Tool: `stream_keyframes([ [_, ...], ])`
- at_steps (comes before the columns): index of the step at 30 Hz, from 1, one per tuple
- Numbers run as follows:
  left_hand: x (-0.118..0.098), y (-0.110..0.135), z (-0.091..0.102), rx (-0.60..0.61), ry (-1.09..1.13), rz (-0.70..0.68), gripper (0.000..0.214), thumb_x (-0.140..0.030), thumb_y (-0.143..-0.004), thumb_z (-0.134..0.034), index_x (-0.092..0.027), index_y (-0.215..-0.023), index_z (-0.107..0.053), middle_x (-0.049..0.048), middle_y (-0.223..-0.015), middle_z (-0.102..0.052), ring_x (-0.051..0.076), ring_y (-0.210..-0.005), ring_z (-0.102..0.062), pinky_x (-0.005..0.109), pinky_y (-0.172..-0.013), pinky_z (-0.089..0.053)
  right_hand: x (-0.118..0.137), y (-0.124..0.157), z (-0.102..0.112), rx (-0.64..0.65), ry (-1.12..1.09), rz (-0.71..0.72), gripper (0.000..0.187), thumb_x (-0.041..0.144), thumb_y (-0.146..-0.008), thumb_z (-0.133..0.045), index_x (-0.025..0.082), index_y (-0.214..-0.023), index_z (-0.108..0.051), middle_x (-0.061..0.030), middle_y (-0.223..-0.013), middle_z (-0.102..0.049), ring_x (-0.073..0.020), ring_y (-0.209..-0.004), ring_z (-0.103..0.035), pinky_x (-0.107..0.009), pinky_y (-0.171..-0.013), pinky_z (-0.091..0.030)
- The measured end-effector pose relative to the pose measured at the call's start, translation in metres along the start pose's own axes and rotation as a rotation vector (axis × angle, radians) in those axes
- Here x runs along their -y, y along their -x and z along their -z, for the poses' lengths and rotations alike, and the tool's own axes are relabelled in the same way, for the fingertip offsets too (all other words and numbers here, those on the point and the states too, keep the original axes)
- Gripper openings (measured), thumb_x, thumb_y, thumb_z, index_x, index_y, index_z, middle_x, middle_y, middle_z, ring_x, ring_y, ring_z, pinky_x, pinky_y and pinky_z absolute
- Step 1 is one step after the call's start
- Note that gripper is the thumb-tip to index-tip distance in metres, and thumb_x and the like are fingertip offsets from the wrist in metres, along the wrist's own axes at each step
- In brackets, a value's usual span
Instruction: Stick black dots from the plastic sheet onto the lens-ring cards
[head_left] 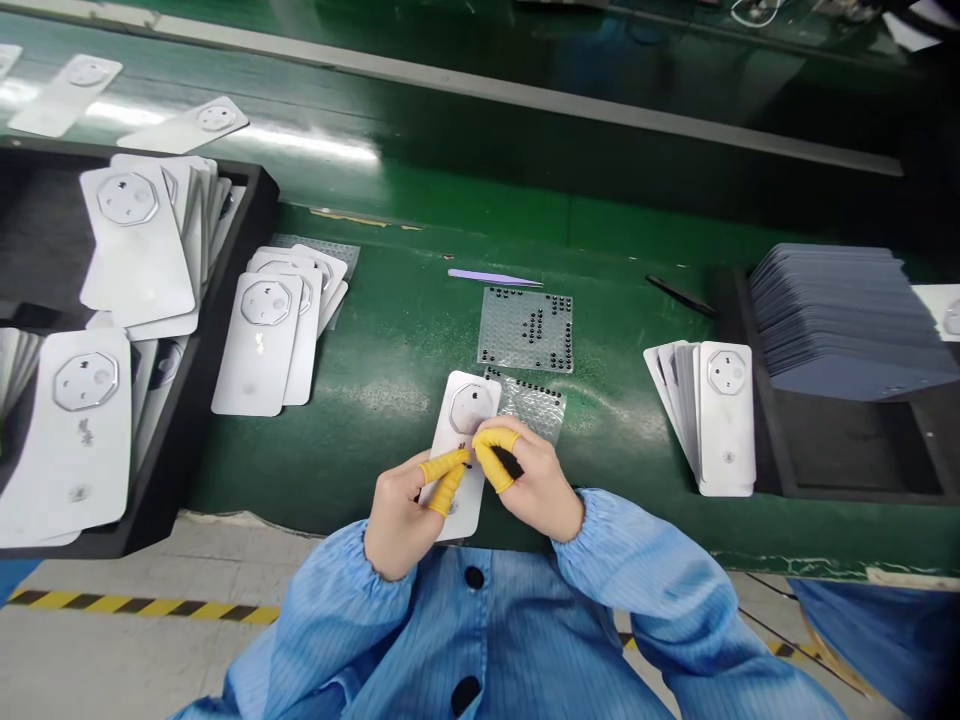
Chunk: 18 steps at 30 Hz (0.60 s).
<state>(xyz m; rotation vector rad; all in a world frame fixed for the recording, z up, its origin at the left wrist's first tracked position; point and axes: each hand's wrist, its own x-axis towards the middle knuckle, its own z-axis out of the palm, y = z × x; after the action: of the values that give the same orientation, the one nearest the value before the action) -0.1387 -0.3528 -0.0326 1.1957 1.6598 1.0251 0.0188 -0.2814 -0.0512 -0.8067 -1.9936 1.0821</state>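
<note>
A white phone back cover (463,508) with an octagonal camera ring lies on the bench before me, tilted slightly. Over its middle, my left hand (409,505) brings thumb and forefinger, both in yellow finger cots, close together; a tiny dark speck shows by the tips. My right hand (534,475), also in yellow cots, pinches at the cover's right edge, its tips almost meeting the left ones. What either pinch holds is too small or hidden. Partly under the right hand is a clear sheet (544,408) with small black dots; a second dotted sheet (510,335) lies behind it.
Purple tweezers (491,277) lie beyond the sheets. White covers (251,350) are piled at left, beside a black tray (169,465) full of more. At right are a fanned stack of covers (727,430), a black pen-like tool (679,295) and a tray (855,490) with grey sheets (847,320).
</note>
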Motion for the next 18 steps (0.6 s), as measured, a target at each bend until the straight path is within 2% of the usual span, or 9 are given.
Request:
stream_keyframes([
  [3, 0.005, 0.003, 0.021, 0.003, 0.062, 0.135, 0.025, -0.032, -0.081, -0.066, -0.014, -0.096, -0.077, 0.0108, -0.097, -0.076, 0.026, -0.086, -0.071, 0.034, -0.074, -0.060, -0.006, 0.002, -0.002, -0.029, 0.051, 0.030, 0.009, 0.010, -0.090, -0.053, 0.016, -0.093, -0.059, -0.0091, -0.093, -0.063, -0.0150, -0.088, -0.061, -0.030, -0.078, -0.054],
  [6, 0.003, 0.011, 0.044, -0.211, 0.107, 0.249, 0.040, -0.039, -0.078, -0.070, -0.012, -0.108, -0.072, 0.0128, -0.103, -0.075, 0.029, -0.092, -0.071, 0.033, -0.072, -0.060, -0.008, 0.004, 0.000, -0.048, 0.097, 0.096, 0.015, 0.007, -0.088, -0.056, 0.016, -0.098, -0.060, -0.0097, -0.094, -0.064, -0.0158, -0.088, -0.062, -0.031, -0.077, -0.055],
  [7, 0.000, 0.014, 0.048, -0.286, 0.151, 0.260, 0.051, -0.038, -0.077, -0.072, -0.014, -0.122, -0.065, 0.0122, -0.104, -0.075, 0.028, -0.090, -0.071, 0.032, -0.070, -0.061, -0.006, 0.003, 0.002, -0.070, 0.103, 0.116, 0.018, 0.005, -0.086, -0.057, 0.016, -0.100, -0.060, -0.0095, -0.095, -0.065, -0.0158, -0.088, -0.062, -0.031, -0.076, -0.055],
  [9, -0.009, 0.019, 0.049, -0.347, 0.318, 0.261, 0.079, -0.032, -0.077, -0.074, -0.025, -0.146, -0.035, 0.0101, -0.110, -0.073, 0.025, -0.085, -0.073, 0.031, -0.064, -0.061, 0.003, -0.002, 0.005, -0.150, 0.122, 0.150, 0.024, 0.003, -0.084, -0.061, 0.018, -0.103, -0.062, -0.0086, -0.095, -0.066, -0.0158, -0.087, -0.063, -0.031, -0.074, -0.055],
  [10, -0.014, 0.020, 0.046, -0.321, 0.416, 0.256, 0.089, -0.029, -0.078, -0.074, -0.030, -0.150, -0.022, 0.0095, -0.113, -0.072, 0.024, -0.084, -0.073, 0.030, -0.062, -0.062, 0.009, -0.005, 0.006, -0.198, 0.140, 0.172, 0.026, 0.003, -0.083, -0.062, 0.018, -0.103, -0.062, -0.0080, -0.095, -0.066, -0.0158, -0.087, -0.063, -0.031, -0.073, -0.055],
  [11, -0.019, 0.020, 0.041, -0.270, 0.499, 0.248, 0.091, -0.026, -0.079, -0.073, -0.032, -0.151, -0.017, 0.0095, -0.116, -0.071, 0.024, -0.084, -0.074, 0.030, -0.061, -0.062, 0.015, -0.008, 0.007, -0.247, 0.166, 0.201, 0.026, 0.003, -0.082, -0.063, 0.019, -0.103, -0.063, -0.0074, -0.093, -0.067, -0.0158, -0.085, -0.064, -0.032, -0.073, -0.056],
  [14, -0.031, 0.019, 0.021, -0.120, 0.621, 0.199, 0.066, -0.020, -0.082, -0.070, -0.027, -0.140, -0.040, 0.0102, -0.117, -0.070, 0.025, -0.089, -0.073, 0.028, -0.065, -0.063, 0.034, -0.018, 0.009, -0.320, 0.260, 0.301, 0.025, 0.006, -0.082, -0.064, 0.019, -0.103, -0.063, -0.0067, -0.093, -0.070, -0.0169, -0.085, -0.065, -0.038, -0.081, -0.057],
  [16, -0.037, 0.019, 0.008, -0.087, 0.648, 0.143, 0.051, -0.016, -0.083, -0.068, -0.026, -0.129, -0.049, 0.0085, -0.113, -0.073, 0.024, -0.090, -0.074, 0.027, -0.067, -0.063, 0.042, -0.022, 0.009, -0.277, 0.317, 0.344, 0.024, 0.005, -0.083, -0.060, 0.017, -0.104, -0.063, -0.0079, -0.098, -0.071, -0.0191, -0.091, -0.065, -0.043, -0.087, -0.056],
  [18, -0.041, 0.021, 0.000, -0.088, 0.654, 0.092, 0.046, -0.014, -0.083, -0.067, -0.027, -0.124, -0.050, 0.0064, -0.107, -0.075, 0.022, -0.086, -0.074, 0.025, -0.065, -0.063, 0.046, -0.021, 0.011, -0.211, 0.375, 0.351, 0.025, 0.002, -0.084, -0.054, 0.016, -0.104, -0.062, -0.0099, -0.104, -0.071, -0.0218, -0.099, -0.064, -0.047, -0.091, -0.054],
])
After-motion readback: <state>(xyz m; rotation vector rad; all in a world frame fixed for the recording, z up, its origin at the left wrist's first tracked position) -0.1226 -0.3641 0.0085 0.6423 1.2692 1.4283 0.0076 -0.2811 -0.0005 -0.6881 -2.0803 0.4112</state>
